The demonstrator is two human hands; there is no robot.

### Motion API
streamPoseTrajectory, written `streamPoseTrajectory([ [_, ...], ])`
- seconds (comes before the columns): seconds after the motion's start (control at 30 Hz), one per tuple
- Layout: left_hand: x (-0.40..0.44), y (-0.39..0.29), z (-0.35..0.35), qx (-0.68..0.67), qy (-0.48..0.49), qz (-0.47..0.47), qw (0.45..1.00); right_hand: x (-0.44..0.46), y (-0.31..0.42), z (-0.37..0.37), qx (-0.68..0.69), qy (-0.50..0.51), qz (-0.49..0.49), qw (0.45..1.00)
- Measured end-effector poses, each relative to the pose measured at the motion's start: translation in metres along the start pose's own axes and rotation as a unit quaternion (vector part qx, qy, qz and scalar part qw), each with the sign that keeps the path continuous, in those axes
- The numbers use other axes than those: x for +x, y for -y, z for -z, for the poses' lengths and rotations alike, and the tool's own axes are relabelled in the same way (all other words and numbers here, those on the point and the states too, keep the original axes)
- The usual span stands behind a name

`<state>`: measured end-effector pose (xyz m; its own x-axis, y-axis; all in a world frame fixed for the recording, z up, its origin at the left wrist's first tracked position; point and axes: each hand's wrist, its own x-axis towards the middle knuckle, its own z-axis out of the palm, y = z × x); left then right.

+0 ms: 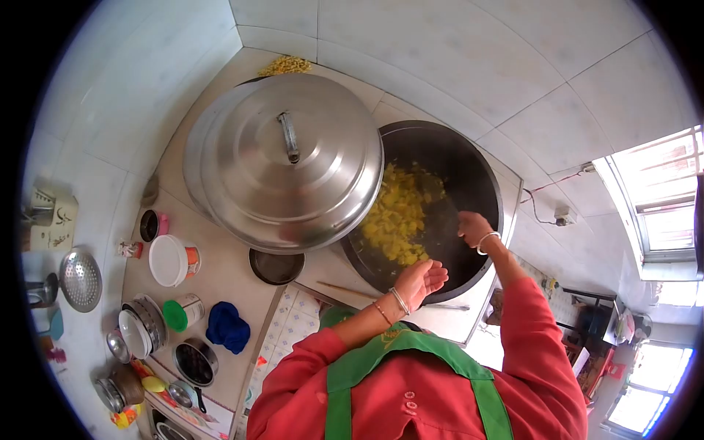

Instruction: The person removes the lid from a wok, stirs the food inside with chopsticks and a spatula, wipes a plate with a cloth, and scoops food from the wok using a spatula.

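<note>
A large dark wok [469, 169] is set into the counter, with yellow chopped pieces [400, 213] heaped in its left and middle part. My right hand [475, 229] is over the wok's right side, its fingers curled; what it holds, if anything, is too unclear to tell. My left hand [422, 282] is over the wok's near rim, palm up with the fingers stretched out, and holds nothing. A big steel lid [323, 161] with a metal handle covers a pot to the left of the wok and overlaps its left edge.
A small dark pan [276, 265] and a thin wooden stick [348, 290] lie near the wok. Further left are a white-lidded tub [169, 261], a green-lidded can [183, 312], a blue cloth [228, 327] and stacked bowls [139, 331]. Tiled walls stand behind.
</note>
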<state>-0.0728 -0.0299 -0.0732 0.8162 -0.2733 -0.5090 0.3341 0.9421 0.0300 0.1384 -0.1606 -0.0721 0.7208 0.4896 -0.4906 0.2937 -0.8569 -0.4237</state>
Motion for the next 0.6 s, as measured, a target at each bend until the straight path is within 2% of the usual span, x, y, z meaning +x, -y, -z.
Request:
streamPoseTrajectory([
  [0.03,-0.002,-0.001,-0.002,0.006,-0.002,0.000,1.000,0.004,-0.016,0.002,-0.001,0.000,-0.002,1.000],
  [0.07,-0.003,-0.003,-0.003,0.012,-0.005,-0.001,1.000,0.013,-0.047,0.004,0.000,-0.052,-0.007,0.999],
  [0.13,-0.003,-0.005,-0.003,0.006,-0.008,-0.001,1.000,0.022,-0.060,0.011,-0.002,-0.102,-0.007,0.995],
  [0.2,-0.002,-0.008,-0.002,0.000,-0.013,-0.004,1.000,0.033,-0.064,0.014,-0.172,-0.112,-0.039,0.978],
  [0.23,-0.002,-0.009,0.000,0.000,-0.022,-0.006,1.000,0.044,-0.060,0.010,-0.171,-0.112,-0.037,0.978],
  [0.27,-0.002,-0.010,0.001,0.000,-0.030,-0.009,1.000,0.062,-0.054,0.001,-0.409,0.064,0.113,0.903],
  [0.33,-0.002,-0.013,0.003,0.004,-0.032,-0.017,0.999,0.085,-0.045,-0.037,-0.371,0.137,0.169,0.903],
  [0.37,-0.001,-0.014,0.004,0.008,-0.032,-0.022,0.999,0.084,-0.031,-0.050,-0.245,0.088,0.113,0.959],
  [0.4,0.000,-0.014,0.004,0.010,-0.032,-0.022,0.999,0.083,-0.015,-0.062,-0.104,0.028,0.072,0.992],
  [0.47,0.002,-0.014,0.004,0.017,-0.026,-0.029,0.999,0.039,0.061,-0.032,-0.157,0.043,0.145,0.976],
  [0.57,0.000,-0.014,-0.004,0.018,-0.012,-0.011,1.000,0.010,0.075,0.009,-0.171,0.084,0.145,0.971],
  [0.6,-0.002,-0.014,-0.007,0.017,-0.011,-0.011,1.000,0.002,0.068,0.020,-0.186,0.066,0.134,0.971],
])
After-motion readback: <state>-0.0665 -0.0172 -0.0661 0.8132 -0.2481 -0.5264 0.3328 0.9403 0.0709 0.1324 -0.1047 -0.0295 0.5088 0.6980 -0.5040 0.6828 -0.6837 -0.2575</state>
